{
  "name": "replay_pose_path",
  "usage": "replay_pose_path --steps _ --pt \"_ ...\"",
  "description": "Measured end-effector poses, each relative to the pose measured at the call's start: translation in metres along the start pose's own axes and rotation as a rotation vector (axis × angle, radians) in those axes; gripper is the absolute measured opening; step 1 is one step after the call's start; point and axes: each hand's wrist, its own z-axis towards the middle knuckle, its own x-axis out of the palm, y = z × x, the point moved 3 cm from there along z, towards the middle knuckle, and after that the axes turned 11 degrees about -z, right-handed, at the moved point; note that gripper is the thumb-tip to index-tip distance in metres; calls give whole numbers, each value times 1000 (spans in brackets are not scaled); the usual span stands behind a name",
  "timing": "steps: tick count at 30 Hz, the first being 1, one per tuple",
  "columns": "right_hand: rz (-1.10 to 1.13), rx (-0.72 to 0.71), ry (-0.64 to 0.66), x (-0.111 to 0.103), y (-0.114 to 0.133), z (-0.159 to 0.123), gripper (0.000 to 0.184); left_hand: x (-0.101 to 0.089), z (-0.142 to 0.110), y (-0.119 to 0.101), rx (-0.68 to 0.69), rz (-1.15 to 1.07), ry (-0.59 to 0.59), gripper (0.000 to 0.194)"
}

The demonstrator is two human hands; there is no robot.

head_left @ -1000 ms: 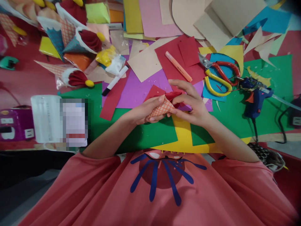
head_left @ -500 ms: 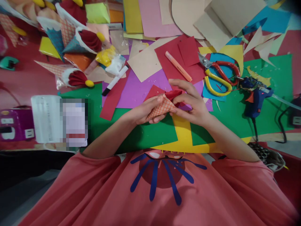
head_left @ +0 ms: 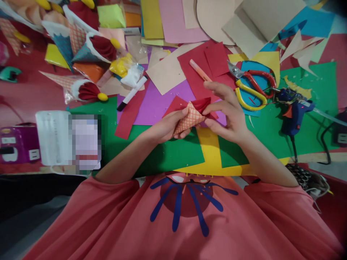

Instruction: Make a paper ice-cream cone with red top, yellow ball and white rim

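Note:
My left hand [head_left: 173,126] is closed around a paper cone [head_left: 189,117] with an orange checked pattern, thumb on its upper face. Red folded paper [head_left: 202,104] shows at the cone's wide mouth, which points up and to the right. My right hand [head_left: 226,113] is at that mouth with fingers apart. Its index fingertip is close to the red paper; whether it touches I cannot tell. Behind the hand, its raised finger overlaps the lower end of an orange marker [head_left: 200,70]. A red paper piece [head_left: 173,105] lies partly hidden behind the cone.
Scissors [head_left: 255,85] and a blue glue gun [head_left: 294,113] lie at the right. A black-capped white marker [head_left: 132,93] lies left of the hands. Finished paper cones [head_left: 89,88] and clay packets [head_left: 111,16] crowd the upper left. A purple power strip [head_left: 20,144] sits far left.
My right hand has drawn away to the right, its fingers spreading off the cone. More of the cone and its red paper now shows. My left hand still holds the cone.

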Motion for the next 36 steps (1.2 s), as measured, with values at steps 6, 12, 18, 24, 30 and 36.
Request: replay_pose_path --steps 6,12,18,24,30,36 --pt "85 22 79 9 1 1 10 8 -6 0 -80 -29 118 61" --pt "18 47 104 10 2 0 8 8 -6 0 -154 -83 140 59" --pt "28 37 120 9 3 0 10 7 -5 1 -179 -72 164 61" --pt "9 -23 110 10 2 0 13 7 -5 2 -204 -43 185 63" --pt "-14 -69 -10 7 0 -2 9 6 -4 -1 28 125 28 70" --pt "-46 -84 -127 4 -2 -3 27 -3 -2 -2 426 446 -177 63"
